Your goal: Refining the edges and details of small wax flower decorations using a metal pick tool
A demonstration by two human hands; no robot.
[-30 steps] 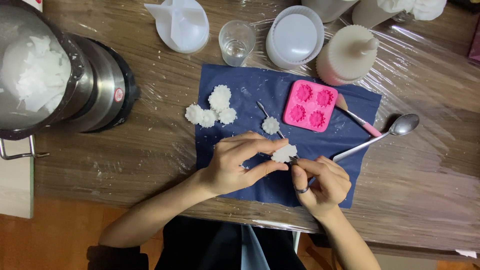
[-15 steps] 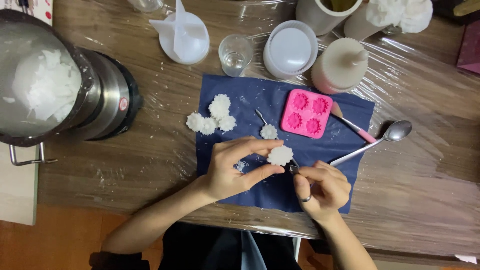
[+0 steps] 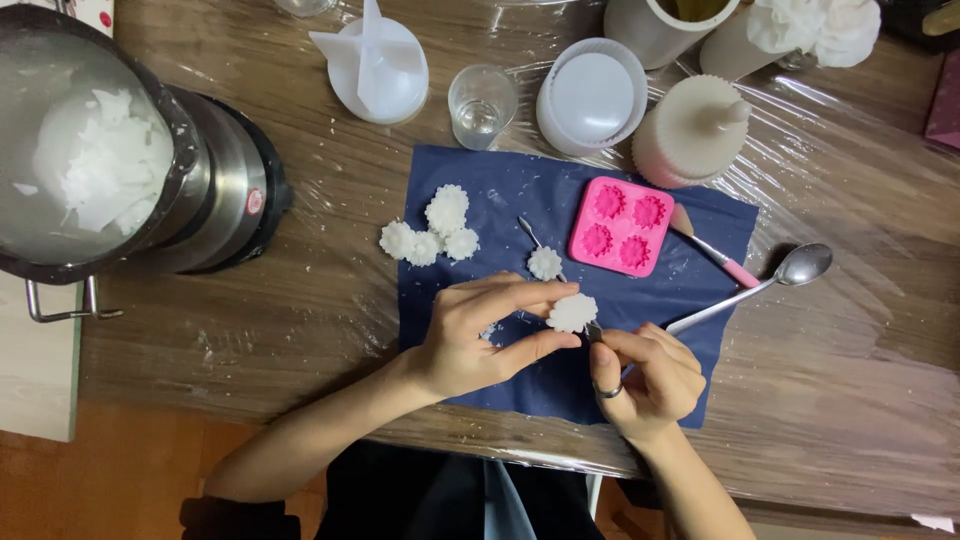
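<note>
Holding a white wax flower (image 3: 572,312) between thumb and fingers, the left hand (image 3: 478,335) is keeping it just above the blue cloth (image 3: 480,190) near the table's front edge. The right hand (image 3: 650,375) is pinching a thin metal tool (image 3: 594,331) with its fingers closed tight, and the tip is touching the flower's edge. I think the person is cleaning up or trimming the flower's rim, so this looks like the tidy-up step after the flowers are coming out of the mold. The next move is calling for a soft touch, since wax like this may be chipping if pushed hard. A little farther out, one small flower (image 3: 545,263) is lying on the cloth beside a second thin pick (image 3: 529,232). A bunch of flowers (image 3: 430,232) is sitting at the cloth's left edge. The pink mold (image 3: 621,227) is resting to the right, with a spoon (image 3: 790,272) beyond it. Far back, a glass (image 3: 482,103), white cups (image 3: 590,96) and a steel pot (image 3: 110,160) of white flakes are standing on the table (image 3: 300,300).
</note>
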